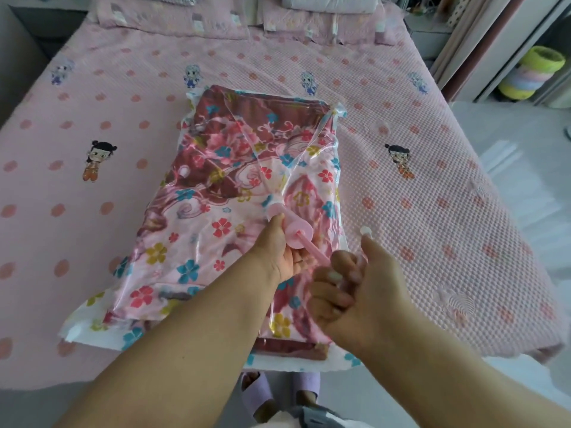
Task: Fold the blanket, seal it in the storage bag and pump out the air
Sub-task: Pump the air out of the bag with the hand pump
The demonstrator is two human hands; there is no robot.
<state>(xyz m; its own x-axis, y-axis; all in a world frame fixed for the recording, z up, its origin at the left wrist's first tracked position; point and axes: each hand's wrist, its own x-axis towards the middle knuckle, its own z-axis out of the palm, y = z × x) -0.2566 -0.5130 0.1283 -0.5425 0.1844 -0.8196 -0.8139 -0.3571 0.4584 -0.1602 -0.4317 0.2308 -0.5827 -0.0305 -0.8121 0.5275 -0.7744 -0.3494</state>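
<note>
Left hand (278,242) curled round pink pump (295,231) barrel, held on storage bag (216,193). Right hand (355,291) fisted on pump handle, rod drawn out. Folded floral blanket (222,168) enclosed in clear bag, laid mid-bed (432,149). Small white cap (366,230) seen beside bag.

The handle of the pink plastic hand pump (298,234) is concealed inside the curled fingers of the right hand (355,288), which is blurred. The pump's lower barrel is partly covered by the left hand (278,248). The near edge of the clear plastic storage bag (197,307) is crossed by both forearms. The lilac slippers (256,393) are partly hidden below.
</note>
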